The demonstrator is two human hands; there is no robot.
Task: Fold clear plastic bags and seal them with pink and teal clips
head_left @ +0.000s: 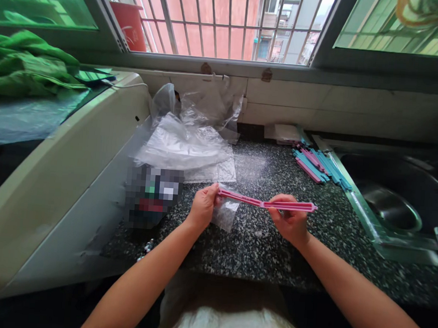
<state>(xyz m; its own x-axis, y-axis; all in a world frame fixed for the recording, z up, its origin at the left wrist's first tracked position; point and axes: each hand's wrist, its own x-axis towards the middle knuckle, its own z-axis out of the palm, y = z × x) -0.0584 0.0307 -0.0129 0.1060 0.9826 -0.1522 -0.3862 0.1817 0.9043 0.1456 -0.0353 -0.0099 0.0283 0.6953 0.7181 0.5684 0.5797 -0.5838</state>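
Note:
A long pink plastic bag clip (291, 206), unfolded at its middle hinge into two narrow arms, is held level above the dark speckled counter (250, 253). My left hand (204, 205) pinches the clip's left end between thumb and fingers. Under that end is a small clear plastic bag (226, 214); whether my left fingers grip it too, I cannot tell. My right hand (289, 223) is closed around the right arm of the clip, just past the hinge.
Several pink and blue clips (322, 167) lie piled beside the steel sink (368, 227). Clear plastic bags (188, 144) are heaped at the back left, with a blurred-out item (152, 197) in front. A pale appliance (74, 139) stands at the left, with green cloth (23, 65) on top.

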